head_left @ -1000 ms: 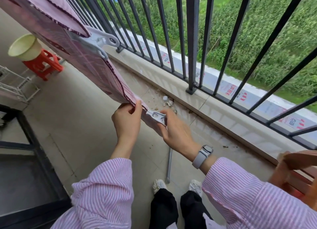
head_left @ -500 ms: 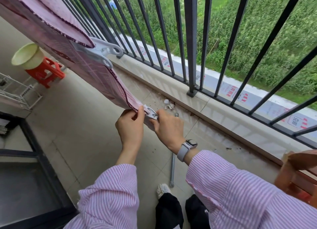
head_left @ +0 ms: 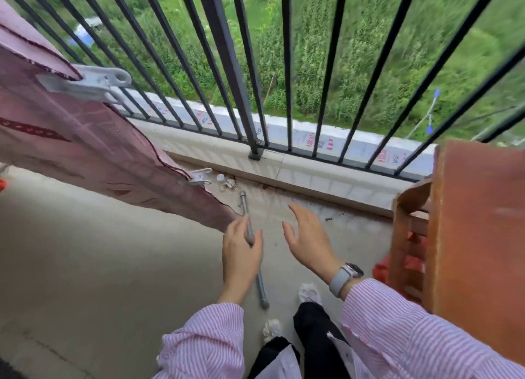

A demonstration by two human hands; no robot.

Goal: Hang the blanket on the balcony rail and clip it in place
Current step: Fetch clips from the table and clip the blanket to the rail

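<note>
Pink blanket (head_left: 93,148) w/ dark red stitched edging hangs down at the left of the black railing (head_left: 227,66), its lower corner trailing toward our hands. We see two white clips on it: a big clip (head_left: 91,83) up high near the rail bars, biting the fold, and a small clip (head_left: 199,177) on the lower edge, nearer the railing's base post.

Our left hand (head_left: 240,253) hangs just below the blanket's lower corner, fingers loosely apart, gripping nothing; a grey metal rod (head_left: 252,248) on the floor shows behind it, and we can't tell if skin touches it. Our right hand (head_left: 308,236) is spread wide and empty, palm down, clear of the blanket, w/ a grey watch (head_left: 345,278) at the wrist.

Beyond the railing's foot runs a white-and-blue strip (head_left: 312,140) w/ red printing, too blurred to read. An orange-brown wooden stool (head_left: 477,236) stands right of the railing post, close to our right sleeve. Small litter (head_left: 227,182) lies by the ledge under the rail.
</note>
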